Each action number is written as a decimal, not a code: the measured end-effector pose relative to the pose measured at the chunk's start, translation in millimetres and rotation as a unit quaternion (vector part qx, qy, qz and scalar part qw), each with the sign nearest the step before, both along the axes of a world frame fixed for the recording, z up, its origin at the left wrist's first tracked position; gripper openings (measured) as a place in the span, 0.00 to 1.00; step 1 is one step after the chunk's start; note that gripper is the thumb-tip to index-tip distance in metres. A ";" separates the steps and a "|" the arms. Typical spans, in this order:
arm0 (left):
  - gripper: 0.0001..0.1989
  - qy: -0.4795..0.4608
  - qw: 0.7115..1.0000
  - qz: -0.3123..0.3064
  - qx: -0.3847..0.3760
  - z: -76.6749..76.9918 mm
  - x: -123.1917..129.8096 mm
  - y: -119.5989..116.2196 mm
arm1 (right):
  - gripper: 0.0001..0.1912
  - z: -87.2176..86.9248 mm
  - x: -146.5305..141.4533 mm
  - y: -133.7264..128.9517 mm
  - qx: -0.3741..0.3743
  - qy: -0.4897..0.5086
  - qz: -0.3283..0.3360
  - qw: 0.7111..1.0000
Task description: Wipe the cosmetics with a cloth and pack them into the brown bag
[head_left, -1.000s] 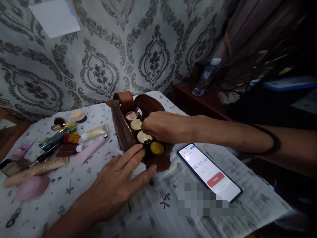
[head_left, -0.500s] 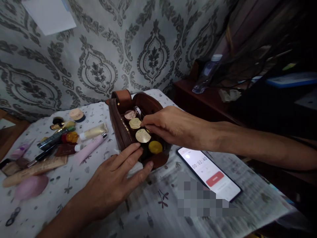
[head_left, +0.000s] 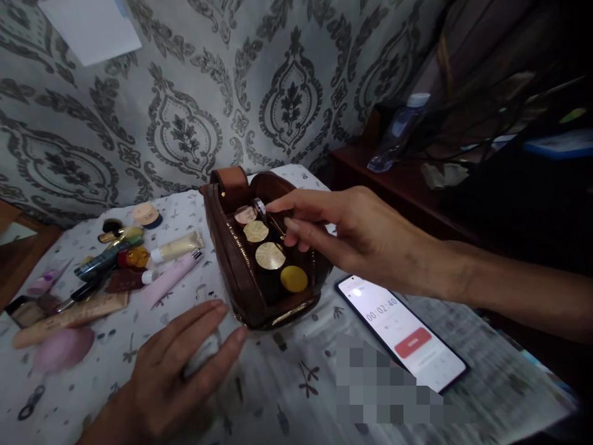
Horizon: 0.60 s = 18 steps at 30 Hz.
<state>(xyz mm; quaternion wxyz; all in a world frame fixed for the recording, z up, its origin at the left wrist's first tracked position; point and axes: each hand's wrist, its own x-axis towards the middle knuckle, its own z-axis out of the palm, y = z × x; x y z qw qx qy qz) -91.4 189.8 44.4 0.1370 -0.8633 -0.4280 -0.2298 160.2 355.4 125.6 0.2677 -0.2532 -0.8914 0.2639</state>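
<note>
1. Head view: the brown bag [head_left: 236,266] sits unzipped at the centre of the frame, mouth up. Its sides look like soft leather or imitation leather, likely to give when squeezed; the tan strap [head_left: 230,180] at its upper left end seems the surest hold for lifting.
2. Inside, running down the middle of the bag, are two gold discs [head_left: 270,255] and a yellow disc [head_left: 294,279]. They look hard and smooth, perhaps slippery, so a grip around the rim should beat a press on the face.
3. The silver-rimmed item [head_left: 260,208], near the upper part of the bag, leans on edge. It appears slim, light and possibly brittle; finger and thumb on opposite sides of its rim would suit it.
4. The right hand [head_left: 370,232], right of centre, has its index finger out beside that rim and its thumb apart, pinching nothing visible. Contact is unclear.
5. The left hand [head_left: 173,364], lower left, is loosely curved, thumb apart, over something pale [head_left: 204,355]; whether it grips this, I cannot tell.
</note>
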 end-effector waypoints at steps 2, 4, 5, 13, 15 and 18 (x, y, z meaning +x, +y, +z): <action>0.30 0.000 0.999 0.035 -0.015 -9.6 -11.0 -5.4 | 0.16 2.4 1.3 -2.9 -0.013 0.010 -0.022 1.000; 0.34 0.001 0.998 0.060 -0.018 -19.5 -20.9 -7.9 | 0.17 5.1 2.6 -6.4 -0.019 -0.005 -0.046 0.999; 0.36 0.001 0.998 0.067 -0.020 -24.3 -25.3 -8.4 | 0.17 6.1 3.4 -8.3 -0.018 -0.018 -0.058 0.998; 0.37 0.002 0.988 0.138 -0.068 -55.7 -48.6 -9.2 | 0.14 -9.0 9.9 -41.9 0.150 0.029 0.022 0.988; 0.35 0.011 0.986 0.148 -0.078 -60.8 -49.8 -8.7 | 0.13 -18.4 8.5 -55.8 0.225 0.022 0.091 0.970; 0.31 0.026 0.985 0.148 -0.089 -66.1 -48.9 -7.7 | 0.13 -34.5 3.3 -75.6 0.257 -0.028 0.157 0.953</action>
